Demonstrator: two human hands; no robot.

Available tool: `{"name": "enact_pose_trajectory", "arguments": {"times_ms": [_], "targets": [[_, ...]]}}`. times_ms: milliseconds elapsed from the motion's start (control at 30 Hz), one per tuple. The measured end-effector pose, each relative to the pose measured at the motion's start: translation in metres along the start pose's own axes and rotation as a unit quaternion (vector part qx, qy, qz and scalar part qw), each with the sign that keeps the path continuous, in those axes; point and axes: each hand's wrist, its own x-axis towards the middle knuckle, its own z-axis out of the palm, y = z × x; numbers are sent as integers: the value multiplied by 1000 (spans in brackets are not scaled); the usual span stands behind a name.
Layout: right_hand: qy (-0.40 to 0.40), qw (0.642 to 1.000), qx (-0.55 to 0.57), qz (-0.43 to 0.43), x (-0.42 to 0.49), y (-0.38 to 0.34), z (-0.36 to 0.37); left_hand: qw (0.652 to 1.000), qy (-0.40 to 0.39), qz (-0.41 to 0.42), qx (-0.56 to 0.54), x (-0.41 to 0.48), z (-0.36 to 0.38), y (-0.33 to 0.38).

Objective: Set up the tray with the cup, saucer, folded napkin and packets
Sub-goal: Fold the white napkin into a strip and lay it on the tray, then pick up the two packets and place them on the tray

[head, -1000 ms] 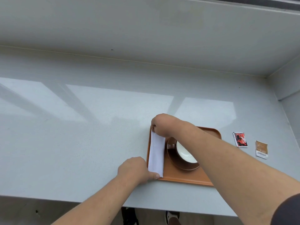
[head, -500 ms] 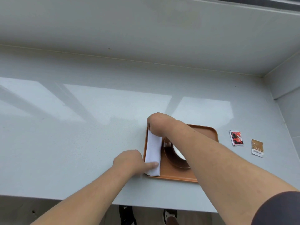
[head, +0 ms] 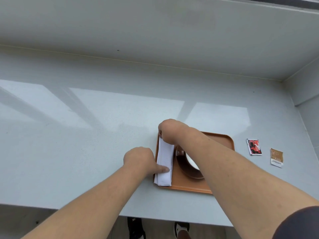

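Note:
An orange tray [head: 222, 140] lies near the counter's front edge. A folded white napkin [head: 164, 163] rests along the tray's left side. My right hand [head: 170, 131] pinches the napkin's far end. My left hand [head: 140, 160] presses a finger on the napkin near its front end. A brown saucer [head: 189, 171] with a cup [head: 191, 161], white inside, sits in the tray's middle, partly hidden by my right forearm. A red packet [head: 254, 146] and a brown packet [head: 276, 157] lie on the counter right of the tray.
The grey counter [head: 86, 144] runs wide to the left, with a back wall behind and a side wall at the far right. The counter's front edge is just below the tray. Shoes show on the floor beneath.
My left finger has slid a little further onto the napkin's front part. My right hand keeps hold of the far end. The napkin stays along the tray's left side.

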Motion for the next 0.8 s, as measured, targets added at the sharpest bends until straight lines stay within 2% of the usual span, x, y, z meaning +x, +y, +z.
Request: {"name": "enact_pose_trajectory", "arguments": {"times_ms": [167,400,467,533,600,667,733,800], "targets": [[-8,1000,-3,2,-1,0,-1,1000,11,13,11,-22,28,-3],[-13,1000,9,21,-6,-3,-1,999,40,32,6,-24,29,-6],[-6,999,32,32,-13,-5,-3,997,63,49,-4,-22,23,-9],[8,996,82,32,-26,-2,-6,990,119,71,-29,-19,11,-11],[65,985,159,27,-44,8,-7,976,189,92,-58,-14,-7,-8],[168,958,232,36,-68,27,-4,961,240,111,-81,-9,-30,6],[263,924,273,56,-93,56,1,950,259,138,-108,-5,-52,35],[314,893,309,91,-117,92,10,942,257,176,-124,-3,-69,73]]}}
